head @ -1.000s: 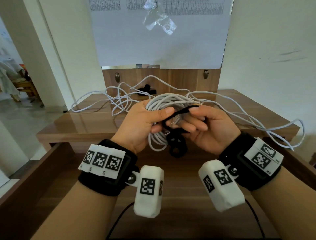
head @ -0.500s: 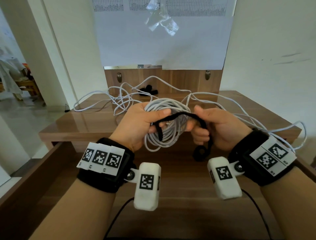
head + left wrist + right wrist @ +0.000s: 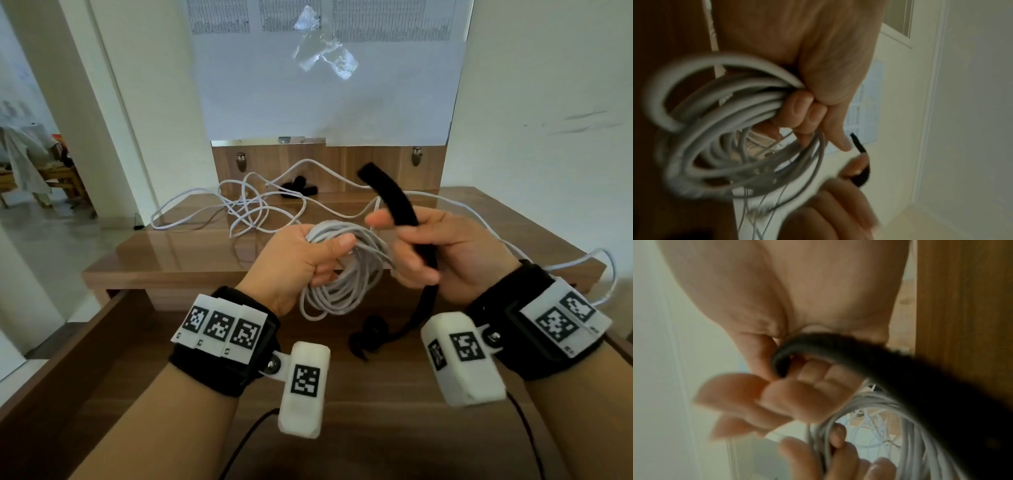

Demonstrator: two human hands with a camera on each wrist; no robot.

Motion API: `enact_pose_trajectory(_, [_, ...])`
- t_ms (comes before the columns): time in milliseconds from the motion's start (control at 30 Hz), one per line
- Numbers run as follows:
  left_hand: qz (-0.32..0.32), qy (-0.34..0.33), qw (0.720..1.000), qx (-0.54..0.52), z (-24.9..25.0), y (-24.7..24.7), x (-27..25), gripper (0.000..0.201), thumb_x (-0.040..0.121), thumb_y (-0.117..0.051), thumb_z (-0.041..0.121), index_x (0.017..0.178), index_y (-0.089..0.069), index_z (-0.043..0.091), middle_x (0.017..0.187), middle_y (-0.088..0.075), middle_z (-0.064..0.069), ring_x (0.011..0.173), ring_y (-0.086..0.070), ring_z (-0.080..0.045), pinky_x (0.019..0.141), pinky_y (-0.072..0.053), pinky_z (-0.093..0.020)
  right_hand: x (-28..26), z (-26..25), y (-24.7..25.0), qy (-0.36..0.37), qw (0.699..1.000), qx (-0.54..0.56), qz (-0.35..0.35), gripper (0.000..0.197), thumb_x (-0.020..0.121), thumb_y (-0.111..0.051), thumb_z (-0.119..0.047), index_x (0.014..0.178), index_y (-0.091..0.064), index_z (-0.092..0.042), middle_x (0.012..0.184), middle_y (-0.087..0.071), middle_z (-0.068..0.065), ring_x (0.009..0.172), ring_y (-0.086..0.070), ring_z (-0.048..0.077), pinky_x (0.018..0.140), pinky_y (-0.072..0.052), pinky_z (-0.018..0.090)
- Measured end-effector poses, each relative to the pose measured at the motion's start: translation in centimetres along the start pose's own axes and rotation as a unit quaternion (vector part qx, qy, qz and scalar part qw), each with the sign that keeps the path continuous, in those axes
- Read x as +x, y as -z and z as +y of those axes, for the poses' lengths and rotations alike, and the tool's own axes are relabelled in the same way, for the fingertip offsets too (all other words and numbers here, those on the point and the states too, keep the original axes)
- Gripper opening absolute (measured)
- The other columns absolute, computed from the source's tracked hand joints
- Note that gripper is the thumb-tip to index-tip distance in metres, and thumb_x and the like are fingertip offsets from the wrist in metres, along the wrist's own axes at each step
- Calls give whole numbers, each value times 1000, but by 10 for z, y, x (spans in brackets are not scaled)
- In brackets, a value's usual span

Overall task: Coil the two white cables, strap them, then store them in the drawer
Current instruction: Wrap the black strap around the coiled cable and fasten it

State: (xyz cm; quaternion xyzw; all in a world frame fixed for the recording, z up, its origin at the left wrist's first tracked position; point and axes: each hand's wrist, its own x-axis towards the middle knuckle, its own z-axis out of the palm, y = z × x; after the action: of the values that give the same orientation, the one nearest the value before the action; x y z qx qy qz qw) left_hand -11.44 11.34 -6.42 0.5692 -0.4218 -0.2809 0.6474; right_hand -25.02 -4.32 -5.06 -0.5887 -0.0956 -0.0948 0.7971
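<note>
1. Above the open drawer (image 3: 102, 346), the left hand (image 3: 294, 260) grips a coiled white cable (image 3: 346, 274), fingers curled round its loops.
2. Just beside the coil, the right hand (image 3: 442, 253) holds a black strap (image 3: 394, 202), fingers closed on it.
3. Beyond the coil, a second white cable (image 3: 246, 202) lies tangled on the bench (image 3: 479, 219).

Your left hand (image 3: 294, 253) gripped the coiled white cable (image 3: 346, 274); your right hand (image 3: 445, 253) held the black strap (image 3: 394, 198); the second cable (image 3: 246, 202) sprawled along the bench's (image 3: 171, 253) far edge.
</note>
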Motion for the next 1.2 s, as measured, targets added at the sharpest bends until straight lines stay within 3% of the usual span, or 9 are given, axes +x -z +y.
enact_pose_trajectory(100, [-59, 22, 998, -5, -3, -8, 0, 32, 84, -58, 32, 90, -57, 0, 51, -49, 7, 38, -32, -1, 41, -24, -14, 2, 7, -6, -30, 999, -41, 16, 20, 89, -44, -12, 89, -61, -1, 57, -41, 6, 34, -33, 12, 40, -28, 20])
enact_pose_trajectory(233, [-54, 15, 998, 30, -4, -10, 1, 46, 83, -59, 42, 97, -60, -2, 65, -50, -2, 42, -32, -4, 40, -26, -15, 5, 14, -10, -40, 994, -91, 46, 48, 98, -36, -43, 76, -55, -4, 53, -30, 2, 35, -26, 11, 41, -21, 23])
enact_pose_trajectory(367, [-17, 5, 998, 62, -4, -12, 1, 47, 85, -49, 53, 69, -54, 9, 47, -37, 6, 39, -28, -7, 41, -25, -18, 5, 17, -12, -39, 986, -154, 43, 44, 100, -36, -29, 87, -62, 4, 50, -37, 5, 36, -29, 15, 42, -27, 27])
enact_pose_trajectory(533, [17, 1, 999, 50, -4, -8, 3, 53, 87, -47, 53, 74, -56, 3, 48, -39, 3, 39, -30, -6, 39, -26, -17, 3, 14, -12, -45, 986, -154, 46, 35, 102, -33, -17, 109, -61, 3, 41, -31, 3, 30, -20, 12, 37, -15, 26])
enact_pose_trajectory(767, [19, 4, 998, 57, -9, -10, 4, 54, 83, -47, 60, 76, -66, 11, 68, -49, -14, 42, -35, -8, 38, -28, -18, 7, 19, -15, 46, 948, -256, 183, 32, 100, -44, -17, 89, -67, 2, 46, -46, 9, 33, -34, 17, 40, -32, 24])
enact_pose_trajectory(1000, [22, -15, 985, 173, -15, -12, 7, 94, 74, -44, 76, 95, -60, -14, 67, -49, -19, 43, -39, -13, 42, -34, -19, 6, 24, -22, 135, 822, -469, 294, 25, 92, -62, -21, 70, -73, -16, 55, -65, 2, 47, -56, 9, 54, -48, 19])
enact_pose_trajectory(1067, [33, -21, 977, 208, -16, -14, 6, 99, 70, -41, 81, 93, -60, -13, 61, -48, -15, 41, -39, -13, 43, -35, -21, 9, 28, -24, 129, 766, -566, 275, 20, 94, -55, -21, 98, -74, -26, 79, -71, -11, 73, -62, 0, 71, -50, 16])
enact_pose_trajectory(1133, [65, -23, 973, 222, -15, -15, 5, 87, 73, -41, 77, 80, -59, -8, 50, -44, -5, 39, -39, -13, 45, -36, -27, 14, 30, -25, 91, 707, -663, 231, 34, 97, -45, -18, 126, -61, -22, 110, -67, -5, 99, -61, 9, 87, -48, 24])
enact_pose_trajectory(1200, [96, -27, 971, 216, -12, -15, 5, 73, 77, -42, 72, 69, -55, 0, 44, -41, 2, 37, -40, -12, 46, -37, -28, 16, 32, -28, 49, 665, -721, 189, 45, 97, -42, -13, 142, -43, -18, 120, -57, 1, 100, -57, 16, 86, -47, 27])
